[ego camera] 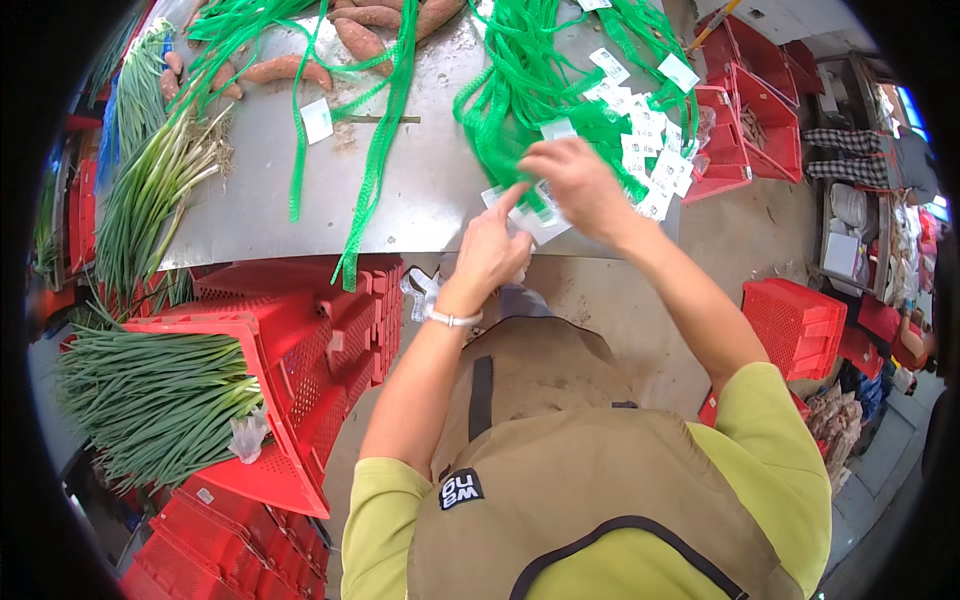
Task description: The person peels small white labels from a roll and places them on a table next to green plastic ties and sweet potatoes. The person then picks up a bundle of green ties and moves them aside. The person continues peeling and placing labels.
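Note:
At the near edge of the metal table, my left hand has its thumb and index finger on a white label with a green mesh end on it. My right hand is blurred over the same spot, fingers bent toward the green mesh; whether it grips anything cannot be made out. Long green mesh net bags lie heaped beyond my hands. Printed white labels cluster on the mesh to the right. A curled white strip hangs below the table edge, beside my left wrist.
Sweet potatoes and scallions lie on the table's left. Red plastic crates stand at my left, one holding scallions. More red crates stand at right. People are at the far right.

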The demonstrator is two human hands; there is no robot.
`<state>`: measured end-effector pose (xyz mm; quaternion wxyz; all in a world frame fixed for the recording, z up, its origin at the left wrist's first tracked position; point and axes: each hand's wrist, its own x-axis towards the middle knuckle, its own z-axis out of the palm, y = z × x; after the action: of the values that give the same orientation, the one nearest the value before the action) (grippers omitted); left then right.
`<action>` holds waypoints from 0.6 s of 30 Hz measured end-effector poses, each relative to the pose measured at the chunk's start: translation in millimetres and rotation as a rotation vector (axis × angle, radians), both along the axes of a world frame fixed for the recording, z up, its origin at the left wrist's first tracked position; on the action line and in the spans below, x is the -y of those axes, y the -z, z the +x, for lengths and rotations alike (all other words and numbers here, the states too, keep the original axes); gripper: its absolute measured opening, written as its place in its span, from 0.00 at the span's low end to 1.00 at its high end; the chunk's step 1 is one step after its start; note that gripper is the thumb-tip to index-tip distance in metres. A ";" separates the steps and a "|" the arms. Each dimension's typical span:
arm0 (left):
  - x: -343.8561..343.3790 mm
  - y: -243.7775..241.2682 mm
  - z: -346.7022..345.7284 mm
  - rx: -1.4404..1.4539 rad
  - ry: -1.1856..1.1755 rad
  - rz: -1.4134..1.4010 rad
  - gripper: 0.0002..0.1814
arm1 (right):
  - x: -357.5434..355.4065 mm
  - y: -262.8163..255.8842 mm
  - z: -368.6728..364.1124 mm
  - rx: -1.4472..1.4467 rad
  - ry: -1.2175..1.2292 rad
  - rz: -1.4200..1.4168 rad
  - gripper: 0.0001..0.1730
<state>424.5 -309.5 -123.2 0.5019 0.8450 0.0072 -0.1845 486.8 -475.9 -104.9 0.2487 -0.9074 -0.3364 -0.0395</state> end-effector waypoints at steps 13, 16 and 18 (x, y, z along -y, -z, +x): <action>-91.1 -23.8 -56.9 -0.269 -0.347 -0.653 0.22 | 13.7 8.2 21.6 0.154 0.087 -0.096 0.15; -98.2 -10.0 -95.5 -0.175 -0.534 -0.714 0.07 | -7.9 -3.5 -21.4 0.127 0.214 -0.004 0.15; -94.4 -20.2 -107.9 -0.204 -0.647 -0.853 0.09 | -34.9 -18.2 -63.9 -0.292 0.209 0.251 0.13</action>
<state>316.6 -215.1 -103.0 0.8280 0.4990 0.2402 -0.0883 422.9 -441.0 -86.6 0.4003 -0.8954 -0.1935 0.0252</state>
